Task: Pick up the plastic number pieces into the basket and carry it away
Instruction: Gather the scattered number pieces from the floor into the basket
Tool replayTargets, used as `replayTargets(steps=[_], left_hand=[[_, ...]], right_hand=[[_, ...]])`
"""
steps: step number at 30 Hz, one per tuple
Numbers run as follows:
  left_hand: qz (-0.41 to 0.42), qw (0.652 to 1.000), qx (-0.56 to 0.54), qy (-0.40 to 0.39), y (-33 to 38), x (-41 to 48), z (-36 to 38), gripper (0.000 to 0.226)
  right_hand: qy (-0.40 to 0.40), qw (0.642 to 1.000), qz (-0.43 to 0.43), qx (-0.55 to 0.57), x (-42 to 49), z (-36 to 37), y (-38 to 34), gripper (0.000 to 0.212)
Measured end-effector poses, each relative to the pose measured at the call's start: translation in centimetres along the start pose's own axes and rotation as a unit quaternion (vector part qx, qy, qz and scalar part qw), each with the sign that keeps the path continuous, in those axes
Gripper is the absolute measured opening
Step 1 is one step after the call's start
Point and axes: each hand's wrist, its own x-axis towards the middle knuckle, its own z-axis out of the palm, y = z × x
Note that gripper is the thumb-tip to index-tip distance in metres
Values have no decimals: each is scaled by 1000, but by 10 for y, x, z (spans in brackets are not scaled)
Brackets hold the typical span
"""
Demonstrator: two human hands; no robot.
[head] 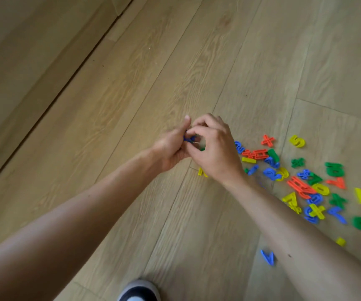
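Note:
Both my hands meet above the wooden floor at the middle of the view. My left hand cups and grips a blue number piece, thumb raised. My right hand curls over from the right, its fingertips pinching at the same blue piece; a bit of green shows under its fingers. Several plastic number and sign pieces in red, blue, green and yellow lie scattered on the floor to the right, among them a yellow 5 and a red cross. No basket is in view.
A lone blue piece lies near my right forearm. My shoe shows at the bottom edge. A dark groove along a floor edge runs diagonally at the left. Wooden planks stretch ahead.

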Motion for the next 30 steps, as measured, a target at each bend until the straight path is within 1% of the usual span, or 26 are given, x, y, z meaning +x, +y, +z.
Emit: replayTargets(steps=[2,3,4,5,6,7,8,9,10,11,12,14,18,21,23,25,27,30], left_hand=[[82,991,91,45,-1,4,-6,37],[137,972,181,61,-1,8,-14,39],[194,932,295,77,0,10,-22,41],[246,873,412,84,0,12,-31,42],[278,806,516,81,1,14,-38,43],[293,746,593,73,0,15,-44,41],[296,701,646,66,-1,16,-47,37],[283,667,686,68,-3,17,-48,36],[265,636,721,77,-5,18,-47,41],[248,610,748,86,-7,20,-47,47],[236,592,765,91,-8,22,-46,52],[225,579,778,92,-10,24,-45,48],[264,564,779,73,-15,26,-46,28],[309,581,750,68,-15,26,-46,30],[350,583,730,65,-10,29,-41,28],[374,576,725,54,-2,36,-34,23],[368,566,737,38,4,45,-26,19],[345,533,772,32,10,57,-17,20]], right_hand=[[26,999,28,34,-2,-9,7,19],[28,998,48,32,-3,-13,13,20],[17,997,71,13,-5,-17,19,21],[-7,996,91,-15,-7,-19,24,23],[-40,993,103,-46,-9,-19,28,25],[-74,989,107,-75,-10,-19,30,27],[-106,984,105,-99,-11,-18,29,30],[-134,978,100,-122,-12,-16,27,33],[-156,973,95,-144,-14,-13,24,35],[-168,967,95,-168,-15,-10,21,38],[-169,962,98,-192,-17,-7,18,40],[-157,954,102,-233,-23,0,14,40],[-143,943,91,-286,-32,7,9,35],[-130,937,100,-308,-35,8,9,33],[-127,936,107,-311,-37,8,8,32],[-129,934,109,-316,-38,9,7,31],[-125,934,109,-316,-39,9,7,32],[-121,937,111,-307,-39,10,9,29]])
